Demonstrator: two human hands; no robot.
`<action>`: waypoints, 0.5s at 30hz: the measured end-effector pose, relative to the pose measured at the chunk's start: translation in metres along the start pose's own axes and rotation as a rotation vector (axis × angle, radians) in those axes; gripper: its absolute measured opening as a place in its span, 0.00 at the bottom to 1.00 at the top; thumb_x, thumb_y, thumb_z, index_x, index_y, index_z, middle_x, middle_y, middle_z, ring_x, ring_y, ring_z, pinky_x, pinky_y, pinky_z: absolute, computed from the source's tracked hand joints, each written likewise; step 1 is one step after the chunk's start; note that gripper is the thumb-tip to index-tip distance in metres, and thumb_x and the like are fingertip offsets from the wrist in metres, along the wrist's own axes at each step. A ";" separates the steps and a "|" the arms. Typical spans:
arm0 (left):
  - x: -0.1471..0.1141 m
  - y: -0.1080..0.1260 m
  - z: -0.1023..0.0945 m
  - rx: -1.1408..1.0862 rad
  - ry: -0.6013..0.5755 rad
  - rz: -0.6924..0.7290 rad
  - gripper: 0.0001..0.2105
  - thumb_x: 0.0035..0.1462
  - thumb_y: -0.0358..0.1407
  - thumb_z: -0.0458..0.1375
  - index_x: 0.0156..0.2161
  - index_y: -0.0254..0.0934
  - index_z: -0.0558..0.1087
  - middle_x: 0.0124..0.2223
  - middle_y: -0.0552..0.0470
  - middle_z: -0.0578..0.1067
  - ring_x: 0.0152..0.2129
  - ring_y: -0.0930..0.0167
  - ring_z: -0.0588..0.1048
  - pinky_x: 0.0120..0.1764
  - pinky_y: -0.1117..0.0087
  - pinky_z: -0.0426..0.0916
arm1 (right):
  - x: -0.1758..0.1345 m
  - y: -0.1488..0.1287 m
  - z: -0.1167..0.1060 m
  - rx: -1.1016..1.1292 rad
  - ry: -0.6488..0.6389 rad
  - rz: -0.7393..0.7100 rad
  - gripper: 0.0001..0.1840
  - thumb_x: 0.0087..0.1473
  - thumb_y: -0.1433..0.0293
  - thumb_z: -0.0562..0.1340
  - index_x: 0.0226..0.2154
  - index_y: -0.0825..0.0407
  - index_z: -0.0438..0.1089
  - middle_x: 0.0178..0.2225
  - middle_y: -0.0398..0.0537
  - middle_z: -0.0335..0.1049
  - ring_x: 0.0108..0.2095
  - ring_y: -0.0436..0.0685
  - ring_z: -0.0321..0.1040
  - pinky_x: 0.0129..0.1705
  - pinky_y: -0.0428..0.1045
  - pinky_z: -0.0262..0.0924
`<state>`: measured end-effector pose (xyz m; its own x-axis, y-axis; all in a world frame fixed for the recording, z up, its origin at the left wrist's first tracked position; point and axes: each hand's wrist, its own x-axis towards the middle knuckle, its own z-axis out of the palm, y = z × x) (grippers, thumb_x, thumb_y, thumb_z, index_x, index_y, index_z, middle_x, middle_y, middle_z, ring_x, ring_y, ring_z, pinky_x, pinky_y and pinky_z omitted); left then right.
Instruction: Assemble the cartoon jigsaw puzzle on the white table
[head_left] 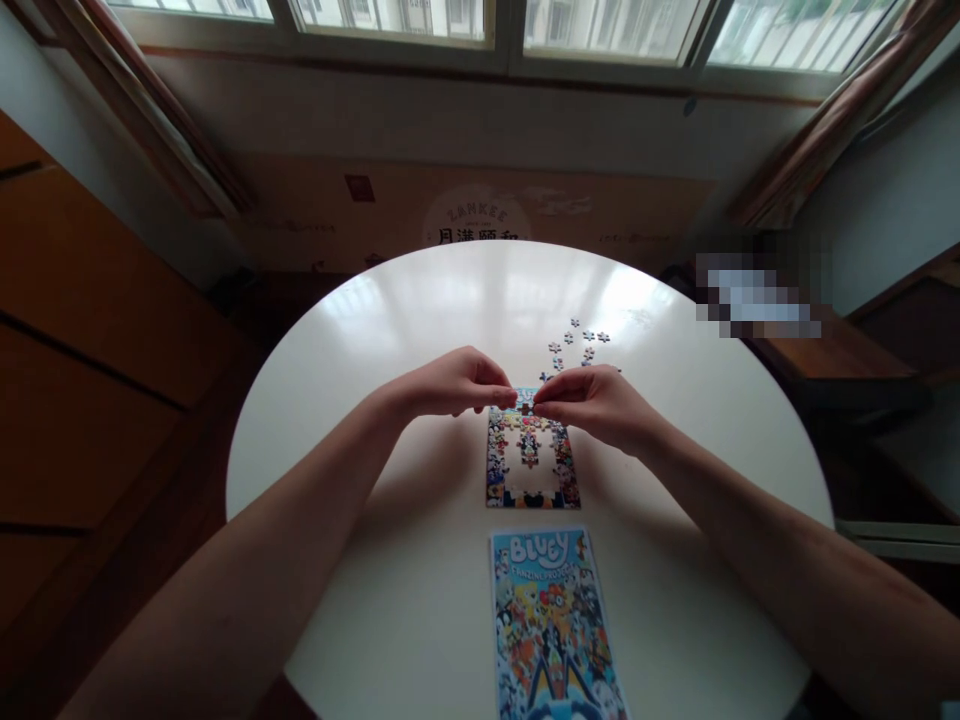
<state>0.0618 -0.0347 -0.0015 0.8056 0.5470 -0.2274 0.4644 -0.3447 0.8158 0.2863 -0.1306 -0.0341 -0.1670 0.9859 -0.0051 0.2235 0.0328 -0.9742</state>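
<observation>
A partly assembled jigsaw puzzle lies on the white table, its border joined and gaps showing around a joined cluster in its middle. Over its upper left edge is my left hand, thumb and fingers pinched together; whatever is between them is too small to make out. My right hand pinches a small puzzle piece at the puzzle's upper part, close to the left fingertips. Several loose puzzle pieces are scattered beyond my right hand. Part of the puzzle's top is hidden by my fingers.
Nearer to me lies a colourful reference picture headed "Bluey". The round white table has a curved edge. A printed cardboard box stands behind it beneath the window, and a wooden cabinet is at the left.
</observation>
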 end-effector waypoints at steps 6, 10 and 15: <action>0.000 -0.001 0.002 -0.021 -0.064 -0.036 0.16 0.57 0.45 0.64 0.37 0.31 0.81 0.21 0.54 0.68 0.16 0.77 0.65 0.18 0.77 0.57 | -0.002 -0.002 0.003 0.008 -0.031 0.018 0.09 0.47 0.64 0.73 0.33 0.50 0.82 0.33 0.51 0.82 0.34 0.57 0.78 0.39 0.53 0.72; 0.001 0.000 0.002 -0.007 -0.093 -0.015 0.17 0.57 0.47 0.63 0.38 0.31 0.81 0.21 0.54 0.68 0.16 0.77 0.65 0.17 0.77 0.56 | -0.003 -0.002 0.004 -0.005 -0.043 0.005 0.10 0.47 0.64 0.73 0.35 0.49 0.83 0.33 0.51 0.82 0.34 0.57 0.78 0.39 0.54 0.73; 0.001 0.001 0.001 0.000 -0.135 0.018 0.17 0.57 0.46 0.63 0.39 0.31 0.81 0.22 0.53 0.70 0.17 0.76 0.65 0.18 0.77 0.58 | -0.004 -0.002 0.006 -0.005 -0.052 -0.008 0.10 0.48 0.63 0.73 0.35 0.48 0.82 0.33 0.50 0.82 0.35 0.57 0.79 0.40 0.54 0.73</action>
<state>0.0639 -0.0355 -0.0015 0.8562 0.4328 -0.2820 0.4491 -0.3537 0.8205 0.2806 -0.1360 -0.0339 -0.2187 0.9758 -0.0095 0.2266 0.0413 -0.9731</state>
